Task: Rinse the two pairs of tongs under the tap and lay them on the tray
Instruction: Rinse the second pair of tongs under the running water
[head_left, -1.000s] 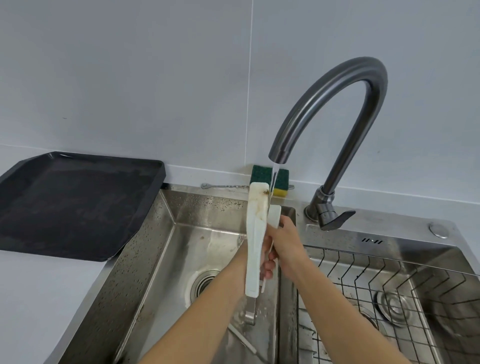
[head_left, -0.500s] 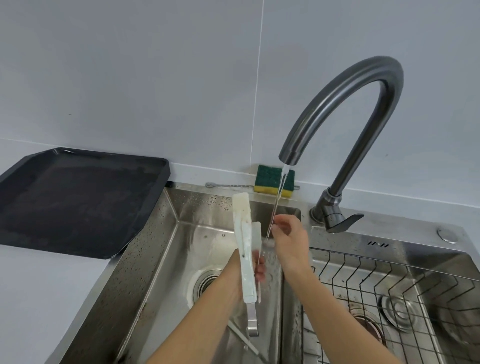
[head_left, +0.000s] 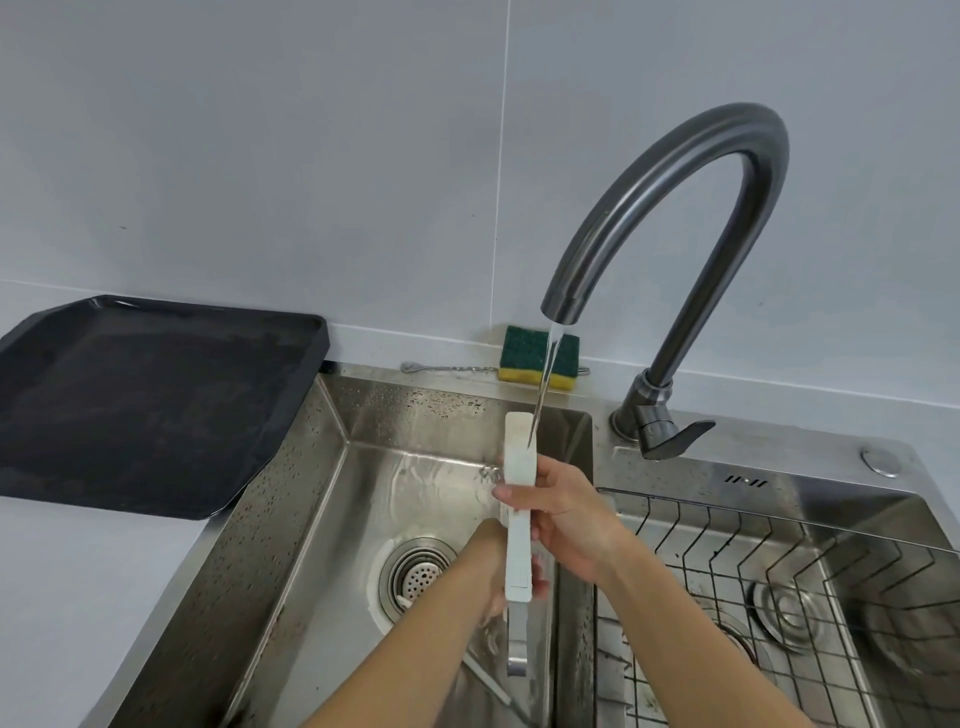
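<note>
Tongs upright, right fingers wrapped midway — (under water)

No wording can be read. A small dark mark on the brushed stainless-steel sink deck, at four o'clock from the dark grey curved metal tap, is too small to make out.

Bare left hand and right hand — bare forearms too.

Bright, even light; wide-angle edge distortion.
</note>
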